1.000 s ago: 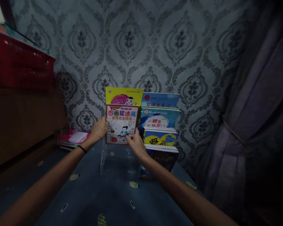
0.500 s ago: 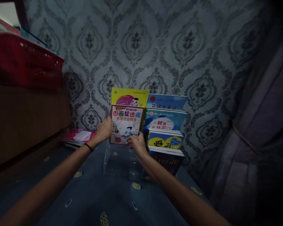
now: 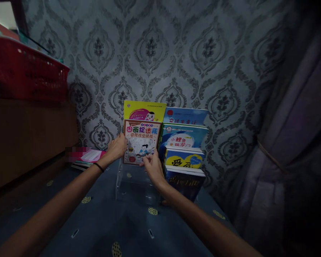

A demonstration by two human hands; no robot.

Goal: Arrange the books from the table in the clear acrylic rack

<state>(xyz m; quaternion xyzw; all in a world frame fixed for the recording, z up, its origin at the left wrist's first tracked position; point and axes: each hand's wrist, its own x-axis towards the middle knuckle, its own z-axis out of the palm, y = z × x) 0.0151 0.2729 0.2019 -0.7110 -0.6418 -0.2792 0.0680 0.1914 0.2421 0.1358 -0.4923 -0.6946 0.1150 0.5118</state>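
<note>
Well, at the clear, tiered plastic rack [image 3: 118,182], in front of the bright yellow paper book [image 3: 157,111], my brown-bordered rectangular picture book [image 3: 141,142] could slip forward if I let go unevenly. It stands near upright, cover facing me, long axis vertical. My right hand [image 3: 155,169] pinches its lower right corner; my left hand [image 3: 117,147] curls at the left edge, pinching or not, I cannot tell.

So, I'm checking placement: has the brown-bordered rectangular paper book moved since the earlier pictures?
No, not visibly: the brown-bordered paper book keeps its place against the bright yellow book behind it; only the camera's view shifted.
</note>
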